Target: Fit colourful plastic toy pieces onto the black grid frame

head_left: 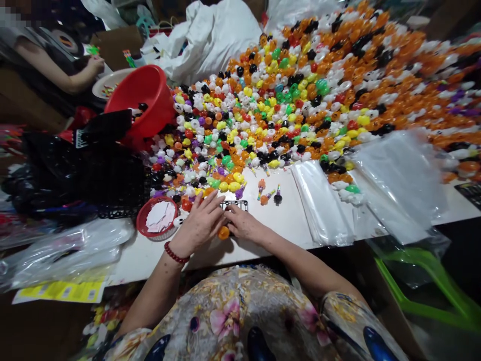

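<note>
My left hand, with a red bead bracelet at the wrist, reaches over the near edge of the toy pile. Its fingers are stretched out and slightly apart. Right beside it, my right hand has its fingers bent and drawn together, and what is between them is hidden. A small orange toy piece shows just below the fingers of both hands; I cannot tell which one touches it. Behind the fingertips lies a small black plastic grid. Several small toys with striped sticks, one a black piece, lie to the right.
A huge heap of colourful plastic toy pieces covers the white table. Left stand a red basket of paper slips and a red tub. Clear plastic bags lie right, above a green stool. Another person's arm works at upper left.
</note>
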A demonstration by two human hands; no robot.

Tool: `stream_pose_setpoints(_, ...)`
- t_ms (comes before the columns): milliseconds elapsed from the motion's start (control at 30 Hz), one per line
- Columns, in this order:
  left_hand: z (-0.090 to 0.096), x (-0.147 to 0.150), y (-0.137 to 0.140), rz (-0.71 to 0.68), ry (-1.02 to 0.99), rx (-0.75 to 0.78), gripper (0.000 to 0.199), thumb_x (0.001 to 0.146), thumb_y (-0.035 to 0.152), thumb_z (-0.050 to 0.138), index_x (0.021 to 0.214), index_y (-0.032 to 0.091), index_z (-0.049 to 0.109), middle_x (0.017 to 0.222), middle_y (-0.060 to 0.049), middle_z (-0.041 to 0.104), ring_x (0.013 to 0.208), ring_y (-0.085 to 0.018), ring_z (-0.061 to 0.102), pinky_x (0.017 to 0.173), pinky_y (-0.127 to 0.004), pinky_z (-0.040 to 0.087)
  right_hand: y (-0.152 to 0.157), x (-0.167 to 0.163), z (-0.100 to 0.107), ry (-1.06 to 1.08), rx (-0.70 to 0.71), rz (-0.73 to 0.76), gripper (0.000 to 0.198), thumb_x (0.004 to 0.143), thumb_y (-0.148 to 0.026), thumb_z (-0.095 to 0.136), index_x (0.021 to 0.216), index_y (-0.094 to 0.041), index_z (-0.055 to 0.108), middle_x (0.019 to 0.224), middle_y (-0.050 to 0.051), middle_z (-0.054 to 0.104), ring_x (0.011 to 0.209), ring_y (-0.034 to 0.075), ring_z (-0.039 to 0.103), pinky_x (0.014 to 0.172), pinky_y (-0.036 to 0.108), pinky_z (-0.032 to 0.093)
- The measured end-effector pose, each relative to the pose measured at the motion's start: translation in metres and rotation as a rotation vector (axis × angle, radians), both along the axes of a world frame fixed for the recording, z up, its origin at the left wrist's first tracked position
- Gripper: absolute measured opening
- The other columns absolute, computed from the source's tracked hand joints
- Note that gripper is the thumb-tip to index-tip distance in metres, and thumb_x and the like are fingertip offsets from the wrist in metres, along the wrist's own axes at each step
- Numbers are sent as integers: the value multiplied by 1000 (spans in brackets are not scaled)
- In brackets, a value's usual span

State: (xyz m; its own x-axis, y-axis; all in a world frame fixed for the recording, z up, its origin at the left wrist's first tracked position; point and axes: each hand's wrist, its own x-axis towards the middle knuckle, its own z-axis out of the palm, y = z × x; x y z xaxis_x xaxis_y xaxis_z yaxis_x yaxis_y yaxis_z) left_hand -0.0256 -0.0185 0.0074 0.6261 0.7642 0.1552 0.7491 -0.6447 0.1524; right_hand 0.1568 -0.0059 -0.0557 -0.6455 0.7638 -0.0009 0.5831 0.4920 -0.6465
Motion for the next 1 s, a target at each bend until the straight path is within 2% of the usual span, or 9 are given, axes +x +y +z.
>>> stream_pose_setpoints(167, 0, -2, 0, 5, -14, -29, 25, 96, 18, 41, 106, 18, 64, 141, -12, 58, 143, -28, 39, 117, -59, 31, 0, 2, -7, 116, -24, 49, 19, 86, -6, 57, 101, -18, 60, 98, 5, 59, 93, 17, 61, 86, 31, 52)
stream_pose_setpoints(267, 2, -2, -1, -15, -31, -34, 27, 98, 23, 41, 113, 19, 63, 140, -12, 59, 144, -29, 39, 117, -60, 30, -5, 0, -11, 106, -29, 26, 21, 84, -7, 60, 103, -16, 59, 101, 7, 59, 93, 19, 60, 86, 33, 52)
stream_pose_setpoints(400, 3, -2, -1, -52, -34, -47, 24, 98, 25, 43, 97, 19, 66, 139, -10, 59, 144, -30, 37, 119, -61, 26, -14, -3, -13, 93, -10, 45, 24, 87, -9, 57, 110, -16, 60, 104, 7, 60, 93, 18, 61, 86, 33, 53)
stream_pose_setpoints(500, 2, -3, -1, -45, -52, -56, 22, 97, 23, 44, 95, 18, 65, 139, -11, 59, 145, -30, 37, 120, -61, 25, -4, 10, -8, 95, 36, 36, 27, 89, -10, 55, 113, -19, 61, 109, 7, 61, 97, 18, 60, 89, 31, 51)
stream_pose_setpoints(567, 1, -4, -1, -40, -62, -60, 21, 97, 22, 44, 94, 18, 64, 139, -11, 59, 144, -29, 37, 120, -60, 25, 19, 30, -3, 6, 72, -142, 27, 90, -11, 55, 113, -21, 63, 110, 6, 63, 98, 17, 60, 90, 30, 49)
stream_pose_setpoints(633, 1, -5, -1, -45, -68, -60, 21, 97, 22, 43, 90, 18, 63, 139, -12, 59, 144, -29, 37, 120, -61, 24, 49, 59, 2, -192, 104, -501, 20, 90, -13, 54, 105, -21, 65, 103, 6, 64, 94, 18, 58, 85, 29, 48)
stream_pose_setpoints(767, 0, -5, -1, -51, -77, -54, 21, 96, 21, 43, 89, 18, 62, 136, -12, 61, 145, -29, 37, 119, -61, 25, 107, 116, 5, -311, 149, -826, 25, 90, -4, 43, 102, -12, 63, 111, 15, 58, 99, 23, 52, 82, 32, 43)
stream_pose_setpoints(867, -1, -5, -1, -54, -75, -45, 20, 96, 21, 44, 88, 18, 62, 137, -12, 61, 144, -29, 38, 120, -61, 25, 129, 137, 0, -385, 180, -909, 25, 88, 0, 41, 102, -8, 61, 116, 19, 54, 102, 22, 49, 83, 31, 39)
stream_pose_setpoints(1000, -1, -6, -1, -59, -62, -28, 19, 96, 22, 45, 88, 19, 62, 137, -11, 60, 143, -27, 39, 120, -59, 25, 139, 142, -10, -415, 233, -865, 27, 88, 1, 38, 105, -5, 59, 116, 20, 53, 104, 22, 49, 87, 32, 36)
